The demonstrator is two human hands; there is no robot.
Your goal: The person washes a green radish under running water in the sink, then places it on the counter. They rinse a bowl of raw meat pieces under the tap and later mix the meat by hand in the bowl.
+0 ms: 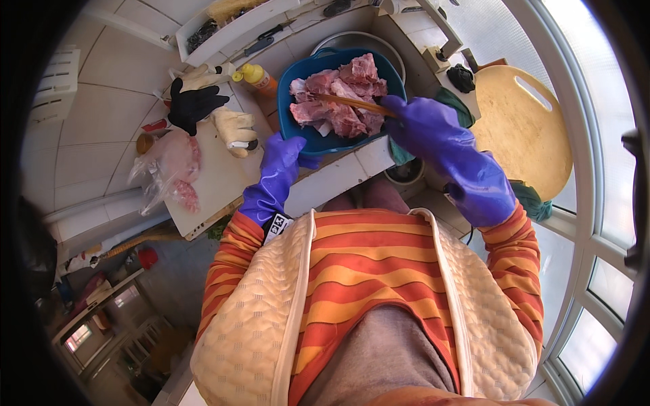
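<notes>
Raw meat chunks on the bone [350, 96] lie in a blue plastic basin [317, 145] before me. My left hand [284, 152], in a purple rubber glove, grips the basin's near left rim. In my purple-gloved right hand [424, 122], above the basin's right edge, is a slender wooden-handled utensil [355, 103]. Its dark, seemingly forked tip reaches over the meat; whether it touches cannot be told. Behind the basin, the rim of a metal bowl [355, 34] shows; the rest of the bowl is hidden.
On the left counter are a white board [213, 177], bagged meat [177, 162], a black glove [195, 104], a cream glove [234, 129] and a yellow-capped bottle [258, 78]. Knives [266, 40] lie at the back. A round cutting board [523, 132] leans by the window at right.
</notes>
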